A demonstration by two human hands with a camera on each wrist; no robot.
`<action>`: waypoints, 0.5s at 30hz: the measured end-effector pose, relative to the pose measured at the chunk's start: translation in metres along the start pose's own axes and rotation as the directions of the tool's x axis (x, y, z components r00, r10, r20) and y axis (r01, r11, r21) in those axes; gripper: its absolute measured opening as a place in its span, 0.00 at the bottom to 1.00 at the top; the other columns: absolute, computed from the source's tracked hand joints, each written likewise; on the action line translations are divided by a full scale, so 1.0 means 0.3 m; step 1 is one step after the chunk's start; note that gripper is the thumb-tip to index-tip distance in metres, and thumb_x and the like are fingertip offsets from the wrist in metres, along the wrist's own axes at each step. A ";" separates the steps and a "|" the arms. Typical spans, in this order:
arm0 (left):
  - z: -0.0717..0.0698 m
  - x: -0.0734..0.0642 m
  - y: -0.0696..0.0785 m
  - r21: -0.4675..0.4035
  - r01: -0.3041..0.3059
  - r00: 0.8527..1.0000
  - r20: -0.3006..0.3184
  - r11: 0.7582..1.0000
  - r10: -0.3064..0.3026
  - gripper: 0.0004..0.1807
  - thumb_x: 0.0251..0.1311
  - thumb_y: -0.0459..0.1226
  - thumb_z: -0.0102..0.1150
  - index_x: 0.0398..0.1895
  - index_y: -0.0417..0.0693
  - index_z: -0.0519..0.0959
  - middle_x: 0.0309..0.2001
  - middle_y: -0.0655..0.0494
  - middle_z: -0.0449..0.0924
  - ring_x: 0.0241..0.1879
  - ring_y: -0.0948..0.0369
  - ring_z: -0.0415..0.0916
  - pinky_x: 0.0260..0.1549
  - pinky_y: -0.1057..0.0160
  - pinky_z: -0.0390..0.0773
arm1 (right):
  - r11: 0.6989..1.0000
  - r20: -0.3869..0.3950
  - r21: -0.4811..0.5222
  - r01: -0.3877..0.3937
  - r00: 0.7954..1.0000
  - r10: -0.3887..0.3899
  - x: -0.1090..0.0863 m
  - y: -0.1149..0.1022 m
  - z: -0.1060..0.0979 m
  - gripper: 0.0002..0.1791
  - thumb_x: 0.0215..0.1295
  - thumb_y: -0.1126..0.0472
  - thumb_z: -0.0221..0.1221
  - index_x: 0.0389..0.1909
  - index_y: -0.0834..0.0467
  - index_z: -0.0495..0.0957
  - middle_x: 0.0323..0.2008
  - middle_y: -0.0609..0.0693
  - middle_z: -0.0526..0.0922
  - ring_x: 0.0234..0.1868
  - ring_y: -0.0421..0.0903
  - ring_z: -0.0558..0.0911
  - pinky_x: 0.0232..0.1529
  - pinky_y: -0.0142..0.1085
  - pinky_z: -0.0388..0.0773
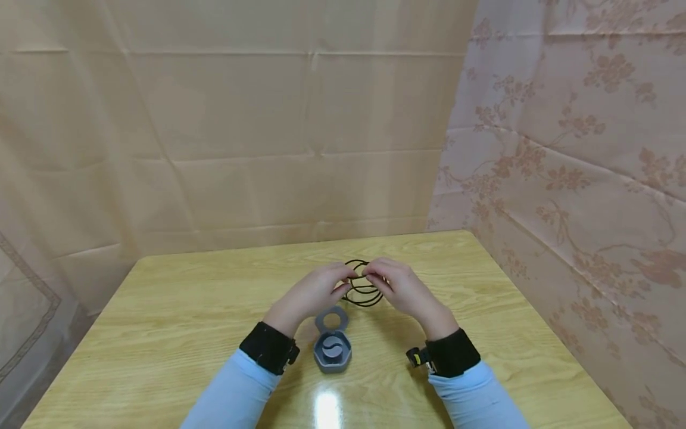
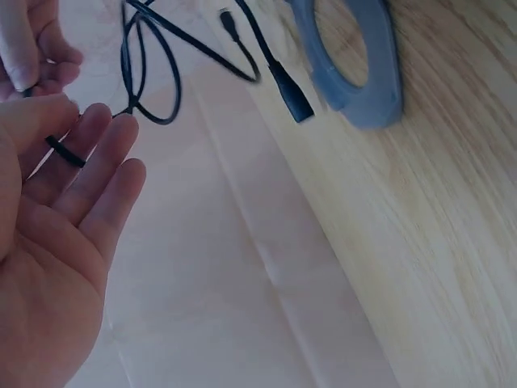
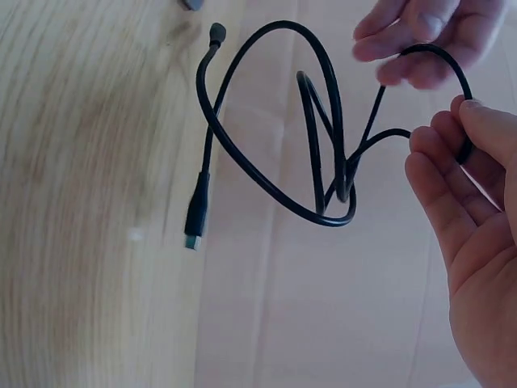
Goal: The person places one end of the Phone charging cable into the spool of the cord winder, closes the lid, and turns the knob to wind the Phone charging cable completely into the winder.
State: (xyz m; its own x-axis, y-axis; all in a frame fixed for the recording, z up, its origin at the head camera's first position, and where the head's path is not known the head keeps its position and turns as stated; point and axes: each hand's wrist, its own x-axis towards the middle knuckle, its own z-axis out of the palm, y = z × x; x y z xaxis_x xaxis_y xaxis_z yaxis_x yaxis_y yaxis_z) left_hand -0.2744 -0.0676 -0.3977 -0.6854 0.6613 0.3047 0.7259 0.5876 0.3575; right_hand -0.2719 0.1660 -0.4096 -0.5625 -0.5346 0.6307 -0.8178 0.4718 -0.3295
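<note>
A black USB cable (image 1: 366,305) hangs in loose loops between both hands over the back half of the table. My left hand (image 1: 316,289) pinches it with thumb and forefinger, and in the left wrist view a short piece crosses its fingers. Close by on the right, my right hand (image 1: 404,287) holds another part of the loop between thumb and fingers. In the right wrist view one end dangles with its USB plug (image 3: 196,212) pointing down. Both ends, a small plug (image 2: 229,22) and a larger plug (image 2: 292,97), show in the left wrist view.
A grey hexagonal container (image 1: 332,364) stands on the wooden table (image 1: 214,333) just in front of the hands. Behind it lies its ring-shaped part (image 1: 344,320). A beige curtain (image 1: 241,119) borders the back and a floral cloth (image 1: 579,149) the right side.
</note>
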 end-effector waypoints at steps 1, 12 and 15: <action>-0.001 -0.001 -0.002 0.009 0.004 1.000 0.003 1.000 -0.005 0.12 0.72 0.34 0.60 0.56 0.44 0.81 0.47 0.54 0.82 0.47 0.59 0.80 0.47 0.57 0.80 | 1.000 -0.004 -0.003 0.010 1.000 -0.010 0.001 -0.001 -0.001 0.07 0.69 0.71 0.63 0.43 0.59 0.84 0.40 0.50 0.85 0.41 0.43 0.83 0.41 0.39 0.82; -0.028 -0.032 -0.047 0.109 0.075 0.994 -0.089 0.991 -0.066 0.06 0.73 0.41 0.59 0.43 0.51 0.83 0.40 0.62 0.73 0.35 0.65 0.73 0.36 0.62 0.78 | 0.993 -0.067 -0.099 0.056 0.996 -0.063 -0.004 0.019 -0.011 0.06 0.68 0.72 0.63 0.42 0.61 0.84 0.40 0.51 0.84 0.41 0.45 0.83 0.41 0.38 0.82; -0.041 -0.048 -0.056 0.115 0.099 0.991 -0.100 0.988 -0.088 0.07 0.73 0.43 0.60 0.44 0.52 0.84 0.40 0.63 0.73 0.36 0.65 0.74 0.38 0.62 0.78 | 0.992 -0.068 -0.119 0.047 0.996 -0.055 -0.007 0.023 -0.009 0.05 0.69 0.71 0.63 0.42 0.62 0.84 0.39 0.51 0.84 0.39 0.44 0.82 0.39 0.38 0.82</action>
State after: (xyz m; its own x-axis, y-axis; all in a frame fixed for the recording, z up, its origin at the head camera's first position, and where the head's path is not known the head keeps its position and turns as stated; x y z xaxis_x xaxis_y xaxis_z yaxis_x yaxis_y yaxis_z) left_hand -0.2775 -0.0927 -0.3974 -0.7486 0.5575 0.3589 0.6563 0.6998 0.2820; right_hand -0.2762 0.1723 -0.4113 -0.5070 -0.5112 0.6940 -0.8232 0.5260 -0.2139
